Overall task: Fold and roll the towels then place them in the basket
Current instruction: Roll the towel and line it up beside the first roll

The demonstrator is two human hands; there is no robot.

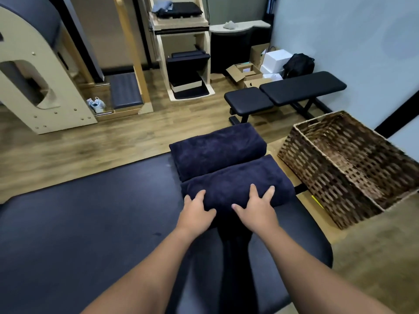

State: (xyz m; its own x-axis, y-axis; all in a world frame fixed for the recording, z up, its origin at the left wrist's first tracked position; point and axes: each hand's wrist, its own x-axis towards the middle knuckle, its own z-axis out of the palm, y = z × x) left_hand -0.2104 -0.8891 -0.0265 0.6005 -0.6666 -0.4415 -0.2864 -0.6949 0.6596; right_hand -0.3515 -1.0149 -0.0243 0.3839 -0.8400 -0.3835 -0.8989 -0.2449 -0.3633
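1. The near towel [238, 180], a dark navy roll, lay crosswise at the far right end of the padded table [79, 223], touching a second rolled towel [215, 148] just behind it.
2. Its pile looked thick and soft, the roll plump and even; where its loose edge ran could not be made out, dark cloth on dark padding.
3. The left hand [196, 208] and right hand [257, 208] rested on the roll's near side, fingers spread wide and fairly straight, pressing rather than gripping.
4. The step in hand was, by my judgement, the finish of rolling this towel.
5. The next move would call for curling both hands round the roll so it stays tight, then lifting it rightward.
6. The wicker basket [340, 177] stood on the floor just beside the table's right end, with no towel visible inside.
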